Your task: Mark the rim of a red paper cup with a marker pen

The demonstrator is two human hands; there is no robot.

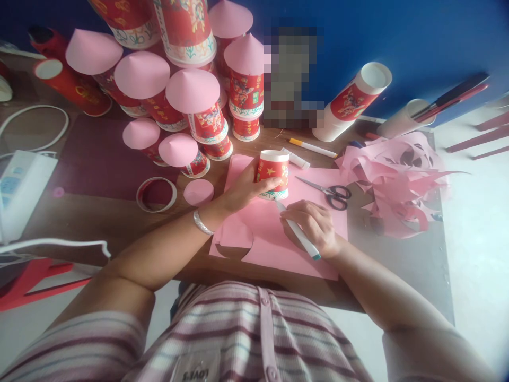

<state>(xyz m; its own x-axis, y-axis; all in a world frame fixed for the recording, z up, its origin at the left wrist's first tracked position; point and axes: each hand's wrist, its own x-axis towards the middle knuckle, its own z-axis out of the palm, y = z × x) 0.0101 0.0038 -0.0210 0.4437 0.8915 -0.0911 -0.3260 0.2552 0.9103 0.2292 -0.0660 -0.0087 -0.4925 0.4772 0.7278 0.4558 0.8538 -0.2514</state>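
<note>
A red paper cup with gold stars and a white band is held by my left hand, its fingers wrapped round the side. Green line drawings run along the white band. My right hand grips a white marker with a green end, its tip at or close to the cup's band. Pink paper sheets lie under both hands. Just right of the cup, scissors with dark handles rest on the pink paper. A white marker cap or pen lies behind them.
Stacked red cups with pink paper cones stand at the back left. A tape roll and a pink disc lie left of my arm. Pink paper scraps heap at the right, near a pen holder. A yellow-ended marker lies behind.
</note>
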